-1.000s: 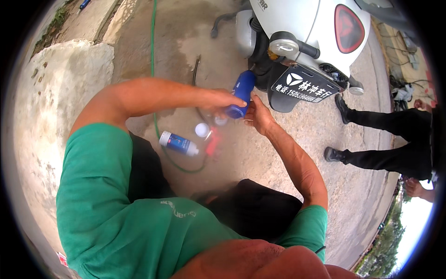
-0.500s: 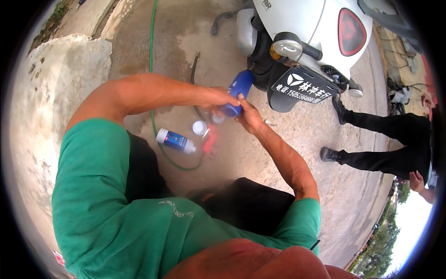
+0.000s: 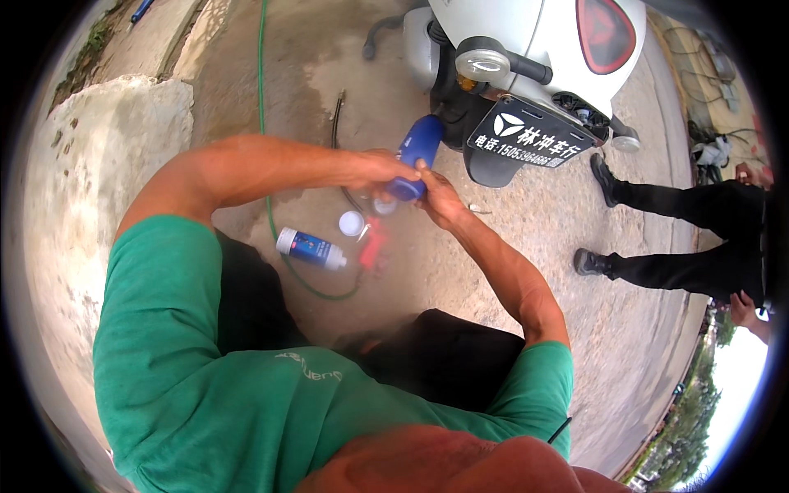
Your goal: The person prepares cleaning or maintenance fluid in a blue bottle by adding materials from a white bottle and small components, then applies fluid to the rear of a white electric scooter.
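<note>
Between my two hands is a smooth blue cylinder [image 3: 422,138], perhaps a bottle or a canister, tilted with its far end near the scooter's rear. My left hand [image 3: 385,171] is closed round its near end from the left. On the near right side, my right hand [image 3: 440,197] grips it with the thumb up against it. Nearer me on the ground lies a white bottle with a blue label [image 3: 311,248]. Beside it are a round white cap [image 3: 352,223] and a blurred red object [image 3: 374,244] that I cannot make out. A second pale round piece [image 3: 383,205] is partly under my left hand.
A white scooter [image 3: 526,41] with a black plate [image 3: 534,131] stands ahead. A green hose [image 3: 262,82] runs along the ground at left, with a short black hose [image 3: 337,115] near it. At right stands a person in black trousers [image 3: 682,205]. A concrete slab [image 3: 123,123] rises at left.
The scooter and its plate sit slightly higher and further left in view. Both hands keep their hold on the blue cylinder, which has shifted only slightly. The bottle and cap lie as before.
</note>
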Demonstrator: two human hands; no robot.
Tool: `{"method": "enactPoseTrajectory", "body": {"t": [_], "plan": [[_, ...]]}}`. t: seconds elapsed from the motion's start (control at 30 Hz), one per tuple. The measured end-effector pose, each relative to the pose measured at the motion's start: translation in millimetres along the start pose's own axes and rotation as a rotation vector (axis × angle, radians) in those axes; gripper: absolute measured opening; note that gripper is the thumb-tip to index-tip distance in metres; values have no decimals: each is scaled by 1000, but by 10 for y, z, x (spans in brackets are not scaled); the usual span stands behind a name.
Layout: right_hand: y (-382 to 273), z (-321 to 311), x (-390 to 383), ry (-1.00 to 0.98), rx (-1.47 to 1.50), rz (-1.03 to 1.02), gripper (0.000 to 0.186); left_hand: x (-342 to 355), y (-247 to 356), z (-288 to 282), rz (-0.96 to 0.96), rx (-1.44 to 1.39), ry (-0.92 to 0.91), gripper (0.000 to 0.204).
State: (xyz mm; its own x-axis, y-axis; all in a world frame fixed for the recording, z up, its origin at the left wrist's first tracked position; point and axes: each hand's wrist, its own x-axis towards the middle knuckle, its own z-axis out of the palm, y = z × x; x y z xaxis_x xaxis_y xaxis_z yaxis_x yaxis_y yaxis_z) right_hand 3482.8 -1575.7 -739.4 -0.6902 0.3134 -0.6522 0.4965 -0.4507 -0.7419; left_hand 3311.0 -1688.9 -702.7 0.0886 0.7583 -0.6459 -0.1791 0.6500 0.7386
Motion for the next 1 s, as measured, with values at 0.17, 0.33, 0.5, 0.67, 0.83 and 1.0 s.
{"method": "enactPoseTrajectory", "body": {"t": [0.17, 0.33, 0.5, 0.67, 0.83, 1.0], "plan": [[12, -38, 26, -15, 5, 3, 58, 69, -43, -29, 11, -19, -31, 47], [23, -48, 86, -32, 25, 13, 55, 36, -29, -82, -6, -33, -72, 47], [-40, -20, 67, -39, 105, 58, 55, 56, 28, -82, -56, -34, -139, 50], [-243, -39, 97, -54, 142, 122, 61, 108, 23, -83, -103, -3, -149, 53], [-253, 35, 119, 11, 83, 64, 57, 9, 104, -77, -89, 2, -129, 53], [-158, -58, 212, 30, -20, 24, 60, 9, 96, -84, -88, -8, -113, 50]]}}
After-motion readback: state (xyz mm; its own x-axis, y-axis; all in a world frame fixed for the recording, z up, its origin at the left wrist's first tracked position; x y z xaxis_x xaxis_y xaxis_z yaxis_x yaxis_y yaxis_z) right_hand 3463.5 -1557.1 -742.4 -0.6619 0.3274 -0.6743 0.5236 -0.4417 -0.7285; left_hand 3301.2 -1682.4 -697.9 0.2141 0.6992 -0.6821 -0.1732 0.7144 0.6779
